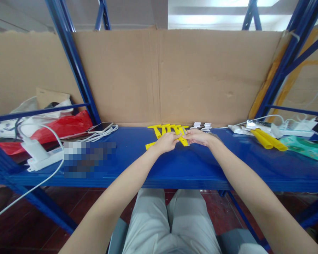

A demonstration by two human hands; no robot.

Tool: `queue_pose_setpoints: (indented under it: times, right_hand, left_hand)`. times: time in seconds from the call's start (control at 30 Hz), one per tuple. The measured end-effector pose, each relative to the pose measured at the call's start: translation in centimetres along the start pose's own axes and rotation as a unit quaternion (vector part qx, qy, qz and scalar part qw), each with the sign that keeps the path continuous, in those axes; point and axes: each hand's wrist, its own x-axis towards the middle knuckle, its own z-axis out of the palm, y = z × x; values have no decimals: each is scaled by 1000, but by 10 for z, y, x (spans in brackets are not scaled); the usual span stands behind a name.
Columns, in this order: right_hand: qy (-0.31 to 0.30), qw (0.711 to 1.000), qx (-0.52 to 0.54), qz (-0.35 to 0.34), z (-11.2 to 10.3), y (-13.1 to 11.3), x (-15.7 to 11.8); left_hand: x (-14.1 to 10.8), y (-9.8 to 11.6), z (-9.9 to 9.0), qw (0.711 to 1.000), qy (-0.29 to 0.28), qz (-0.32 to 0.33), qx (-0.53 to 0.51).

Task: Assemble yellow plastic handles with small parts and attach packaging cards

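Near the back middle of the blue shelf, my left hand (pixel 167 141) and my right hand (pixel 198 137) come together, fingers closed on one yellow scraper-like tool (pixel 184 141). A pale strip shows along this tool, close to my right fingertips; my fingers hide much of it. Several similar yellow T-shaped tools (pixel 157 131) lie in a row just behind my left hand. Another yellow piece (pixel 149 145) sticks out to the left of that hand. Small stacked white-and-dark pieces (pixel 200 126) lie behind my right hand, against the cardboard.
A phone (pixel 102 127), coiled white cable (pixel 104 134) and power strip (pixel 46 157) lie left, beside a red bag (pixel 60 127). Two yellow tubes (pixel 267 138) and a green packet (pixel 306 147) lie right. A cardboard panel (pixel 159 77) closes the back between blue posts.
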Motion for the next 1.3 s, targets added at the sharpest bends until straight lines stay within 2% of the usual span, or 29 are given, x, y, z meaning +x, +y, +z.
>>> queue_pose_setpoints:
  times: [0.43, 0.6, 0.7, 1.03, 1.3]
  right_hand:
    - [20, 1000, -6, -9, 2, 0, 2]
    - [-22, 1000, 0, 3, 1, -1, 1]
    - [-35, 999, 0, -14, 1, 0, 1]
    - [19, 999, 0, -42, 6, -4, 3]
    - [24, 999, -6, -40, 7, -6, 3]
  left_hand:
    - [-1, -7, 1, 1000, 19, 10, -2]
    - [0, -9, 2, 1000, 20, 4, 2]
    - [-1, -10, 2, 1000, 26, 8, 7]
    - [-2, -13, 7, 997, 69, 11, -14]
    - [-2, -11, 8, 999, 42, -29, 6]
